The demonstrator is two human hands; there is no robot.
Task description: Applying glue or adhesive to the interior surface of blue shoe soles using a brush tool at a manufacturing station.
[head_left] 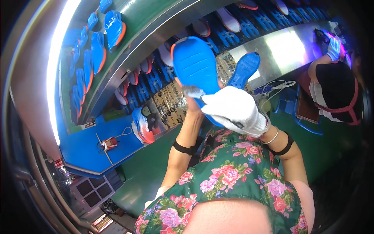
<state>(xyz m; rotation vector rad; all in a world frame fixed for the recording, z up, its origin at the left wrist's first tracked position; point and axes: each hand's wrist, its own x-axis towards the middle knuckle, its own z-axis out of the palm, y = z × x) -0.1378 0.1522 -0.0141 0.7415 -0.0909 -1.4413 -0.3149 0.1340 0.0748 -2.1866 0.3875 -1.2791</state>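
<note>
Before me a large blue shoe sole (194, 62) with an orange edge at its toe is held up, its broad inner face toward me. My bare left hand (193, 106) grips it from below and behind; most of those fingers are hidden. In a white knit glove, my right hand (233, 109) is closed round a brush (193, 91), whose handle is largely covered. The greyish bristles lie against the sole's lower left edge. Just beyond the glove, a second blue sole (246, 69) leans at the metal ledge.
Patterned brown tape covers part of the ledge (169, 105). Behind it runs a line of blue racks (251, 29) with soles. A shoe (143, 123) stands beside a blue table (83, 146). Blue-orange soles (98, 52) fill the upper left. A co-worker's gloved hand (334, 47) is at right.
</note>
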